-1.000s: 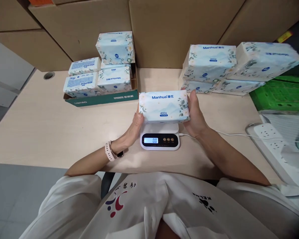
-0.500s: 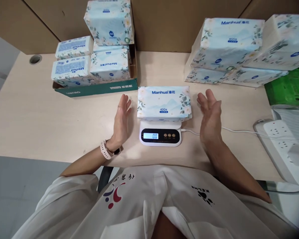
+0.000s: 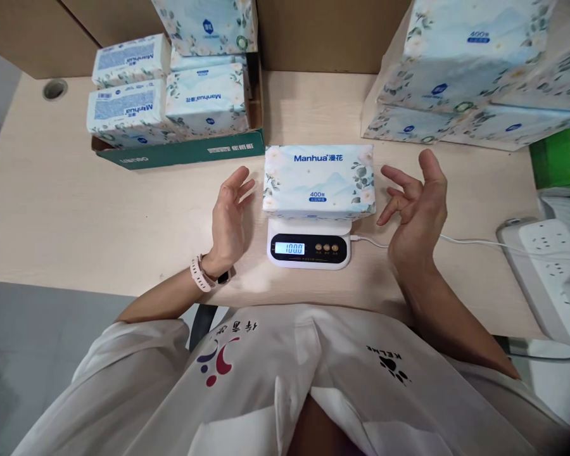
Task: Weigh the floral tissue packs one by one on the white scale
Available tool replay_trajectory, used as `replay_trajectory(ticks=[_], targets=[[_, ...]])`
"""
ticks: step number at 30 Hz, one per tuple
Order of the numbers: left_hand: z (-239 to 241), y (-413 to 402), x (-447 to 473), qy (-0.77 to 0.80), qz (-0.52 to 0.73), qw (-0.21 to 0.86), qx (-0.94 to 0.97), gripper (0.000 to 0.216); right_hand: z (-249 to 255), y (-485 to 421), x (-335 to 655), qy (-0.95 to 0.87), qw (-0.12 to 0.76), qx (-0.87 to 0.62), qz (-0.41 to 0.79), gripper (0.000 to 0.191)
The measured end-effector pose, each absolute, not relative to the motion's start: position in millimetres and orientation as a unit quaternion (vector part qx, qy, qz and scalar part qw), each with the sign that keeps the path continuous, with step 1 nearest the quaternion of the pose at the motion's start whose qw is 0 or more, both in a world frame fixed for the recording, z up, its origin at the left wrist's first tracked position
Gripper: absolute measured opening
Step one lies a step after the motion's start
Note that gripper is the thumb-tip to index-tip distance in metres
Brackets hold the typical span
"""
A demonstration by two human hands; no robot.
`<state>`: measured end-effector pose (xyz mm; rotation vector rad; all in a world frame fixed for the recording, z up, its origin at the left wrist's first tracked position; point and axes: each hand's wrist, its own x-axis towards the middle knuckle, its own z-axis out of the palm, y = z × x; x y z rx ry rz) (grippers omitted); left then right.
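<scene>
A light-blue floral pack of tissues [image 3: 319, 180] rests on the platform of a white digital scale [image 3: 308, 261]. The scale's lit display reads about 100.0. My left hand [image 3: 228, 218] is beside the pack's left end, apart from it, with fingers loosely curved and nothing held. To the right of the pack, my right hand [image 3: 415, 215] is also apart from it, fingers spread and thumb raised. Both hands are empty.
At the back left, a green cardboard box [image 3: 185, 157] holds several tissue packs [image 3: 206, 101]. More tissue packs [image 3: 465, 63] are stacked at the back right. A white cable runs from the scale toward a power strip [image 3: 551, 253]; a green basket [image 3: 560, 161] stands behind it.
The scale's reading has gone from 0.0 to about 100.0. My right hand's fingers have spread apart, and my left fingers have curled slightly. The view has shifted a little; the pack stays on the scale.
</scene>
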<state>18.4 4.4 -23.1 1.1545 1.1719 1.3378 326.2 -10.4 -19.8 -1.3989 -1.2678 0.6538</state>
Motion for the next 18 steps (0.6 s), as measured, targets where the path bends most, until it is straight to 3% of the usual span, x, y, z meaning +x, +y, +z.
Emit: replay_trajectory(ticks=[5,18], targets=[[-26,5,17,0.470,0.573,0.476,0.473,0.063,-22,-6,324,-0.501,0.595,-0.556,0.293,0.064],[-23,6,18,0.452,0.588,0.471,0.477,0.053,-13,-11,320,-0.498,0.604,-0.546,0.299,0.056]])
